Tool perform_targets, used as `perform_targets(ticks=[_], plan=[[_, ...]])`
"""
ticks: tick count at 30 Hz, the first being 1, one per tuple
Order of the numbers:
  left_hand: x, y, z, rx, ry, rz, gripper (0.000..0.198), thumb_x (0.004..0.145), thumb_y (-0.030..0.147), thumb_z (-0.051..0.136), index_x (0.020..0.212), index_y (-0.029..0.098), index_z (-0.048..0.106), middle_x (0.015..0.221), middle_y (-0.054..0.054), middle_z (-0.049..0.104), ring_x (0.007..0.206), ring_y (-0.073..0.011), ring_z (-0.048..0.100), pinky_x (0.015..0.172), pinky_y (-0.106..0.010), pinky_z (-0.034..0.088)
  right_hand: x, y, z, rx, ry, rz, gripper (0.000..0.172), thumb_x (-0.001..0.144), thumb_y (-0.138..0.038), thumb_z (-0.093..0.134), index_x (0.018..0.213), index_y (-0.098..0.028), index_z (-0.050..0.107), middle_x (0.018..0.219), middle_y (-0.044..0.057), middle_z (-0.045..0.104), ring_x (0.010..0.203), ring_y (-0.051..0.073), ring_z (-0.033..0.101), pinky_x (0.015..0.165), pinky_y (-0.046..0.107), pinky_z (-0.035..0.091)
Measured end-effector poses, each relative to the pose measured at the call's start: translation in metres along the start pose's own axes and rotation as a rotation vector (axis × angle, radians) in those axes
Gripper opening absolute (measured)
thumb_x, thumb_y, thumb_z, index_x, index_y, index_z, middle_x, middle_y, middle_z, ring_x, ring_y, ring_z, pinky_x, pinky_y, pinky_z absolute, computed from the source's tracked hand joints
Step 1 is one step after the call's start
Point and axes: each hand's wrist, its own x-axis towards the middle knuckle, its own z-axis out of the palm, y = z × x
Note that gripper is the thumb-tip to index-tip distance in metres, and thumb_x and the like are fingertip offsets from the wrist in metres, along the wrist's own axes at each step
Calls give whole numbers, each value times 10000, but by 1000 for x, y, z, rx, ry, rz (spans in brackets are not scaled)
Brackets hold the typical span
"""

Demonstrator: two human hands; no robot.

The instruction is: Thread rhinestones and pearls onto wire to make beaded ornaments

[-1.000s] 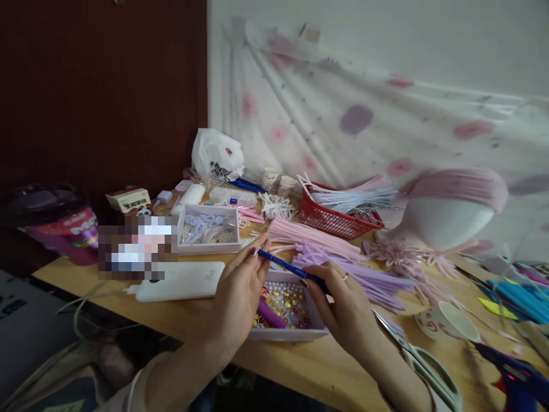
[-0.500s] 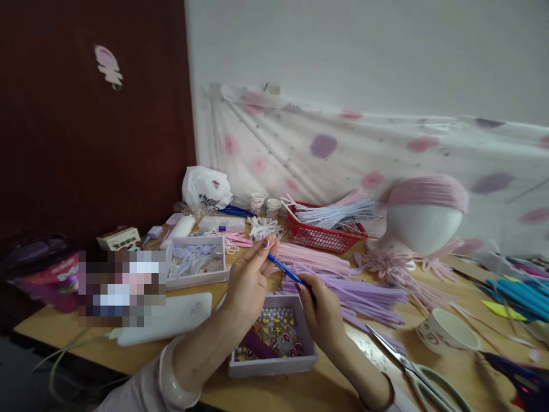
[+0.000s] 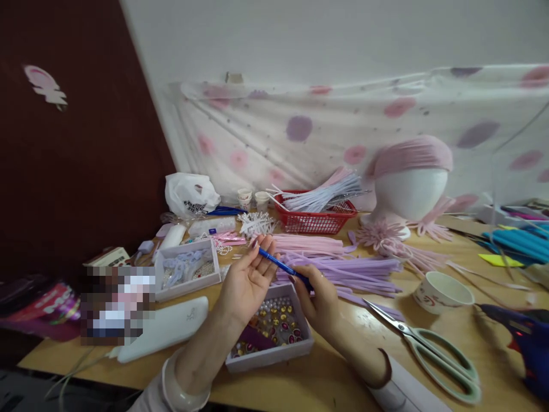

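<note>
Pinching a pen (image 3: 281,266) above the bead tray (image 3: 274,356), right hand (image 3: 319,297) fingers closed on its barrel; left hand (image 3: 246,283) open, fingertips at the tip. Risk: loose grip drops pen, scattering beads (image 3: 274,323)

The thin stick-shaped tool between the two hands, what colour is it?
Blue. The thin stick-shaped tool shows best in the head view, gripped by the right hand.

Your wooden desk (image 3: 334,377) carries a white bead tray (image 3: 274,357) at the near edge. A power bank (image 3: 165,329) lies left of it, scissors (image 3: 433,355) and a paper cup (image 3: 441,290) right. Purple stems (image 3: 355,272) lie mid-desk, a red basket (image 3: 317,220) behind them.
</note>
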Motion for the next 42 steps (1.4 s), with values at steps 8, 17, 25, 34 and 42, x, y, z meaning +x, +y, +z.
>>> perform_targets(ticks=[8,17,25,34,42], plan=[[1,-8,-7,107,-146,39,268,950,52,505,854,137,741,871,-52,797,856,-173,765,1007,-412,544,-4,-12,-5,239,-1,225,84,952,-205,518,957,-215,601,746,4,648,627,140,599,581,237,468],[9,-7,-22,274,-363,209,232,693,256,869,891,173,781,947,-65,804,891,-206,755,833,-315,605,-3,-12,-1,490,-97,449,284,1031,-337,378,792,-222,481,503,-101,336,354,91,348,335,198,338],[7,-9,-23,281,-320,226,311,612,254,919,888,181,795,902,-54,811,833,-175,763,782,-242,607,-4,-14,-5,367,-57,357,119,965,-258,510,896,-201,588,682,-15,562,573,126,501,536,236,400],[1,-12,-27,327,-339,253,275,634,323,909,857,200,805,878,-40,802,821,-165,748,753,-246,607,-10,-11,-3,334,-63,298,100,954,-241,501,962,-208,596,738,4,601,623,147,507,585,262,377],[-13,-11,-26,668,-503,447,170,758,260,828,926,242,814,930,-48,801,909,-185,736,844,-268,590,-15,-5,2,431,-99,489,437,1028,-446,354,658,-221,408,589,-32,413,525,130,340,496,268,282]])
